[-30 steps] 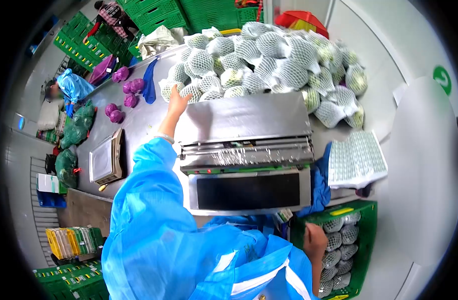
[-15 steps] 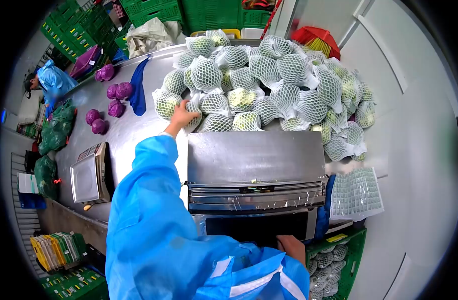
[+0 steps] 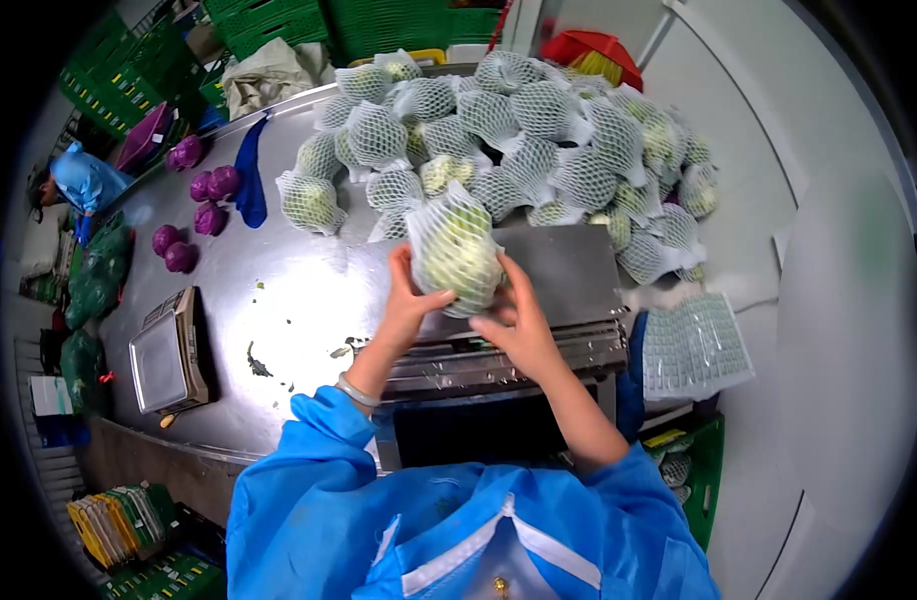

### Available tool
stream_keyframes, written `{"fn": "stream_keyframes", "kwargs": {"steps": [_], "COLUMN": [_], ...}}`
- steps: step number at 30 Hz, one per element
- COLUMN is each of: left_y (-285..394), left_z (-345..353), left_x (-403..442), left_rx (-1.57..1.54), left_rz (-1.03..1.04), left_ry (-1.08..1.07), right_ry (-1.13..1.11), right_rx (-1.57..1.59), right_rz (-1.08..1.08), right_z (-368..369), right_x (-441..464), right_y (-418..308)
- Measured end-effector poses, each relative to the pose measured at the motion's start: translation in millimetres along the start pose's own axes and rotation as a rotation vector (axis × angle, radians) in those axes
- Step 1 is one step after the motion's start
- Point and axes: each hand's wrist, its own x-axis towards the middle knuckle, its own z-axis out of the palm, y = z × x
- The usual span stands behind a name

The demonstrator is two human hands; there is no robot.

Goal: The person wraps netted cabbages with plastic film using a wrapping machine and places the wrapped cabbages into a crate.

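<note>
A pale green cabbage (image 3: 457, 255) in a white foam net sleeve is held up between my two hands, above the metal wrapping machine (image 3: 569, 265). My left hand (image 3: 409, 300) grips its left side, thumb across the lower front. From the right, my right hand (image 3: 520, 318) curves its fingers round the lower side. Behind them lies a heaped pile of similar net-covered cabbages (image 3: 544, 110), some with the sleeve's loose end sticking out.
Purple cabbages (image 3: 211, 218) and a blue cloth (image 3: 250, 175) lie on the steel table (image 3: 279, 330) to the left, with a scale (image 3: 169, 355) nearer. A label sheet (image 3: 694, 345) hangs at the right above a green crate (image 3: 707, 480). Another person (image 3: 89, 180) works far left.
My left hand has taken a net-covered cabbage from the pile's front left and brought it back over the machine. My right hand has risen from below and joined it on the cabbage.
</note>
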Motion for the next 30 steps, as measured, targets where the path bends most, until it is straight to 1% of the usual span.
{"fn": "stream_keyframes", "kwargs": {"steps": [2, 5, 8, 9, 10, 12, 14, 15, 16, 17, 18, 19, 20, 21, 22, 23, 24, 25, 26, 27, 28, 30], "left_y": [-25.3, -13.7, -7.1, 3.2, 3.3, 25.5, 32.1, 42.2, 26.6, 15.4, 4.3, -11.7, -24.6, -29.7, -31.3, -25.9, -14.3, 2.5, 21.8, 45.2, 70.8, 120.4], "left_z": [27.0, 38.7, 37.7, 29.8, 19.4, -2.5, -29.5, -26.1, -37.2, -35.4, -29.2, -19.5, -7.5, -3.5, -2.0, -3.8, -7.9, -14.2, -19.4, -23.2, -21.1, 3.2], "left_x": [-18.6, -46.2, -66.8, -68.7, -75.2, -93.6, -113.8, -124.3, -132.5, -140.0, -144.1, -144.3, -143.7, -141.8, -136.5, -134.6, -134.2, -131.5, -130.6, -130.3, -127.6, -121.7], "left_rx": [0.249, 0.801, 0.908, 0.859, 0.901, 0.852, 0.977, 1.280, 1.415, 1.444, 1.474, 1.385, 1.464, 1.400, 1.334, 1.314, 1.176, 1.031, 0.879, 0.590, 0.298, -0.086], "left_rz": [0.014, 0.010, 0.001, -0.042, 0.069, 0.039, 0.050, 0.097, 0.105, 0.120, 0.134, 0.107, 0.150, 0.154, 0.163, 0.173, -0.012, -0.186, -0.356, -0.467, -0.564, -0.421], "left_ry": [-0.058, -0.105, -0.004, -0.070, 0.023, 0.181, 0.362, 0.405, 0.414, 0.364, 0.313, 0.312, 0.354, 0.312, 0.273, 0.189, 0.144, 0.101, 0.058, 0.026, -0.007, -0.093], "right_ry": [0.055, -0.100, -0.207, -0.179, -0.112, 0.102, 0.353, 0.349, 0.343, 0.334, 0.325, 0.360, 0.395, 0.353, 0.340, 0.289, 0.237, 0.140, 0.042, -0.032, -0.054, -0.088], "right_rx": [-0.590, -0.814, -0.781, -0.776, -0.712, -0.582, -0.621, -0.808, -0.994, -1.180, -1.320, -1.321, -1.322, -1.202, -1.215, -1.096, -0.977, -0.693, -0.406, -0.155, 0.063, 0.563], "right_rz": [-0.175, -0.232, -0.226, -0.224, -0.250, -0.282, -0.170, -0.095, -0.017, 0.065, 0.047, 0.015, -0.017, -0.005, -0.072, -0.081, -0.087, 0.072, 0.227, 0.253, 0.318, 0.112], "right_z": [-21.8, -50.6, -59.4, -64.8, -73.8, -104.7, -144.0, -153.8, -160.7, -163.3, -155.3, -144.0, -134.3, -131.1, -130.5, -137.9, -147.2, -161.0, -168.3, -170.0, -172.3, -165.8], "right_x": [5.7, -11.8, -24.6, -27.1, -33.8, -48.9, -71.4, -81.2, -91.9, -101.1, -105.7, -105.0, -104.5, -99.6, -98.2, -96.1, -95.4, -99.3, -106.4, -112.0, -114.3, -110.4], "right_y": [9.2, 11.3, 3.1, 0.4, -7.3, -11.7, 5.5, 13.3, 21.4, 31.3, 45.3, 58.4, 71.0, 81.6, 87.8, 93.4, 92.9, 86.9, 65.8, 40.8, 19.2, -11.3]}}
